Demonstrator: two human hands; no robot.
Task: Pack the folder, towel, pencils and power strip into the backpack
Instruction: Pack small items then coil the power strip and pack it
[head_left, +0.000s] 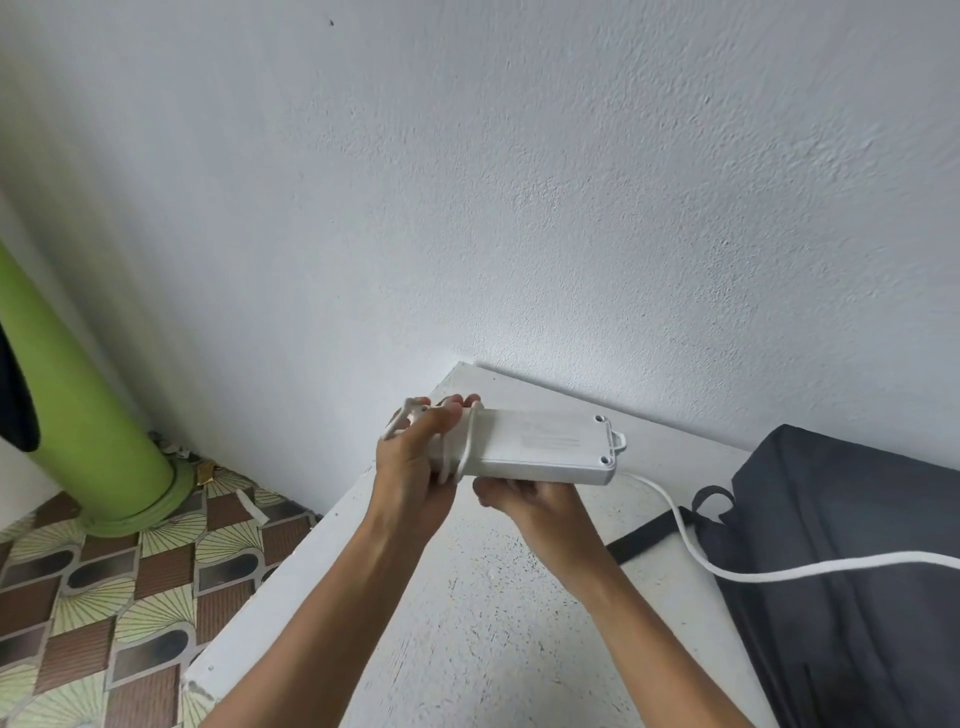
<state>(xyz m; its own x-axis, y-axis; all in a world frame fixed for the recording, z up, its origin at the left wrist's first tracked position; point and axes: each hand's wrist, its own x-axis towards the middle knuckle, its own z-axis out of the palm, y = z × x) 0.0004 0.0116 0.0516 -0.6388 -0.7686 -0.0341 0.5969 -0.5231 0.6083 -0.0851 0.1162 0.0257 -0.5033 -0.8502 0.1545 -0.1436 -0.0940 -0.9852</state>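
The left hand (410, 467) gripped the power strip (540, 448) and its wrapped cord (779, 570); the right hand (524, 501) held it underneath. Cord winding seemed underway. Next, likely coiling the slack before the backpack (857, 571).

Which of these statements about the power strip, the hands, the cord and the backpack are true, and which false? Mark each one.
1. Both hands hold the power strip above the table. True: the left hand grips one end and the right hand supports it from below.
2. The cord is fully wound round the strip. False: a few turns are wound at the left end, but a long length trails off over the backpack.
3. The strip's sockets face the camera. False: its back, with screws and a hanging tab, shows.
4. The backpack lies on the table to the right. True.
5. The strip is already inside the backpack. False: it is in the hands, outside it.
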